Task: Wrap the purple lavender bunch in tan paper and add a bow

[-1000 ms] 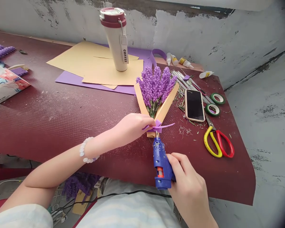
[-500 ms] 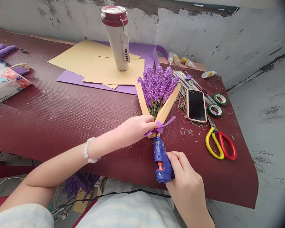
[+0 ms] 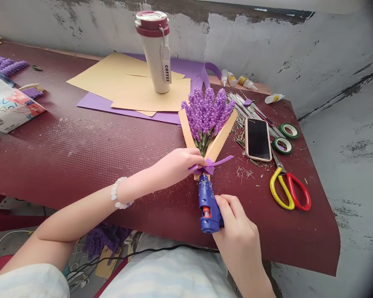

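A small bouquet of purple paper lavender wrapped in tan paper lies on the dark red table. My left hand is closed on its base, where a purple ribbon bow sits. A blue glue gun is gripped in my right hand, its nozzle touching the bottom of the wrap just under the bow. A black cord runs from the gun across my lap.
A white coffee tumbler stands on tan and purple paper sheets. Right of the bouquet lie a phone, two green tape rolls, yellow-red scissors, wire stems and glue tubes. A printed packet lies left.
The glue gun and my right hand have moved up closer to the bouquet's base. The left hand keeps its hold. The camera view drifted slightly.
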`<action>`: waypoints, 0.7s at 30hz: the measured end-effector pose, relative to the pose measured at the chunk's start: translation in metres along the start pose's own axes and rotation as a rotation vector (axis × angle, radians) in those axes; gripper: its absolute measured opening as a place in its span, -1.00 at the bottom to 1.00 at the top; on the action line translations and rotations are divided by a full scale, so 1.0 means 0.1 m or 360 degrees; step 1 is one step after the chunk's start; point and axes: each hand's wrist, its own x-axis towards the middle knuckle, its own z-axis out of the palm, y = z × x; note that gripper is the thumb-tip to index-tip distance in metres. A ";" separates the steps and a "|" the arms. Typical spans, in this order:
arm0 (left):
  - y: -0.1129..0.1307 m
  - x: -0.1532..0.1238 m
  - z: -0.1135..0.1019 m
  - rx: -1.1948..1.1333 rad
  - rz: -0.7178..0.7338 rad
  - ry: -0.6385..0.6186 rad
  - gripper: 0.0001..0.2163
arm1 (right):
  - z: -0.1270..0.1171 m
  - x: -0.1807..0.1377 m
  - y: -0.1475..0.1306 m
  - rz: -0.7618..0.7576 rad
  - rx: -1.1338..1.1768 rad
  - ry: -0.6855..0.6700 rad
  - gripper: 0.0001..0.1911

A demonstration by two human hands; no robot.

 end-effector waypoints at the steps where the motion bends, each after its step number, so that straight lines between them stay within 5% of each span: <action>1: 0.00 0.00 0.00 -0.0008 -0.0005 0.0003 -0.80 | 0.01 0.00 0.00 0.0027 0.0000 -0.0012 -0.78; 21: -0.01 0.03 0.00 -0.0033 -0.0039 0.0002 -0.84 | 0.09 0.02 -0.09 0.0232 -0.0118 -0.0004 -0.70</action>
